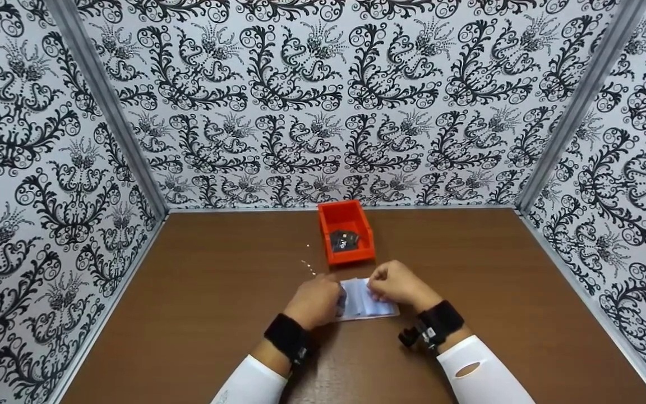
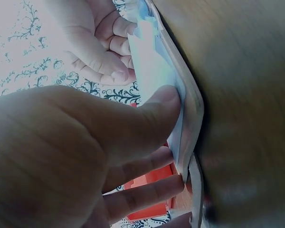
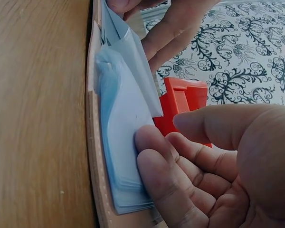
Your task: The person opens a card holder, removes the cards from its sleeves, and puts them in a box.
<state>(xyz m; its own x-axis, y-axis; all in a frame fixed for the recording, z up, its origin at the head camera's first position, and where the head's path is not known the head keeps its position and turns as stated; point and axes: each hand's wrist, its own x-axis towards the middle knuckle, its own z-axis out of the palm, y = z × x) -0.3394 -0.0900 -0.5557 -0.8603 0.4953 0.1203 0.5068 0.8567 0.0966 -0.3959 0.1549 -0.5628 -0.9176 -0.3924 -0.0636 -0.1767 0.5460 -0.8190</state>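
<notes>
A card holder [image 1: 361,300] with a pale tan cover lies spread on the brown table, its clear plastic sleeves [image 3: 126,128] fanned in a stack. My left hand [image 1: 314,300] grips the left side of it; the thumb [image 2: 164,102] presses on the sleeves while the other fingers reach past the cover's edge. At the right side, my right hand [image 1: 398,283] has its fingertips [image 3: 149,140] against the top sleeve, the thumb standing apart from them. One sleeve near the left hand stands raised from the stack in the right wrist view.
Behind the card holder stands a red bin [image 1: 352,259] with several dark cards [image 1: 344,240] inside. Small white marks [image 1: 307,266] show on the table [image 1: 222,280] left of the bin. Patterned walls [image 1: 312,112] enclose the table at the back and both sides.
</notes>
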